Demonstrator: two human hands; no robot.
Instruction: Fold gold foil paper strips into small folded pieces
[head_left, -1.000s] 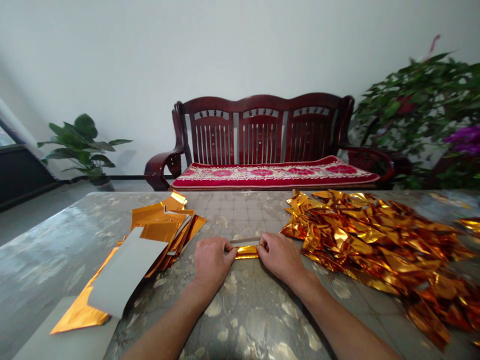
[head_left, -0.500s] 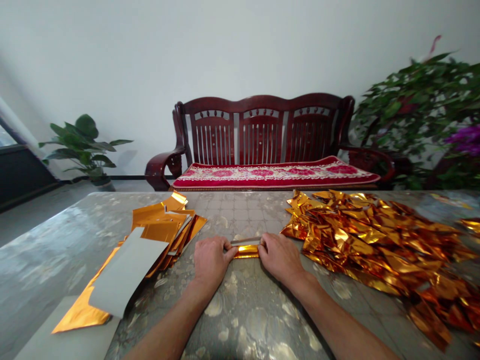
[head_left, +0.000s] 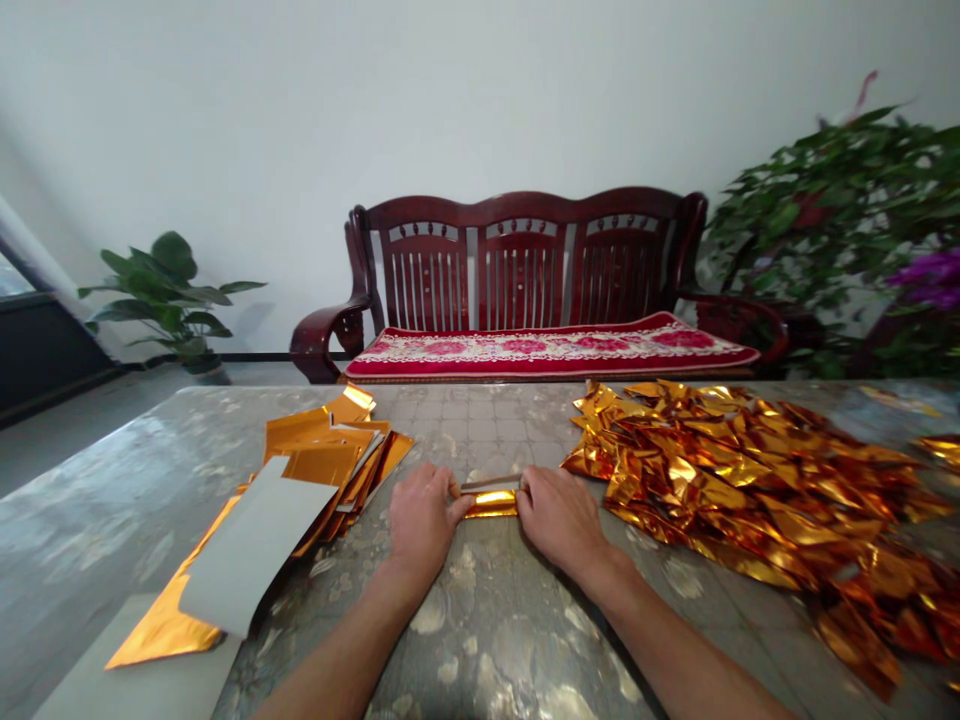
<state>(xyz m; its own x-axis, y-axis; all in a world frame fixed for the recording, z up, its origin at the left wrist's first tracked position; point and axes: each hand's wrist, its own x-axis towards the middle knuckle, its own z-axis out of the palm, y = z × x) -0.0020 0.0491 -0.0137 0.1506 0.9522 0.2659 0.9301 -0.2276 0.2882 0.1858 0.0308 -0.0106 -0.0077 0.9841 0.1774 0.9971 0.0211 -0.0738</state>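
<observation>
Between my hands, low over the table's middle, is a sheet of gold foil paper (head_left: 491, 503) rolled or folded into a narrow strip, its pale back showing along the far edge. My left hand (head_left: 424, 510) pinches the strip's left end with thumb and fingers. At the right end, my right hand (head_left: 559, 513) grips it the same way. Left of my hands lies a loose stack of gold foil sheets (head_left: 319, 465), some with the grey-white back (head_left: 259, 545) up. A large heap of folded gold foil pieces (head_left: 720, 475) spreads to the right.
The table (head_left: 487, 640) has a glossy patterned cover. A clear plastic bag (head_left: 889, 412) lies at its far right. Beyond the table stands a dark red wooden bench (head_left: 521, 265) with a red floral cushion. Leafy plants (head_left: 169, 290) flank it on both sides.
Almost nothing differs. My left hand has shifted very slightly on the foil strip; my right hand keeps its hold.
</observation>
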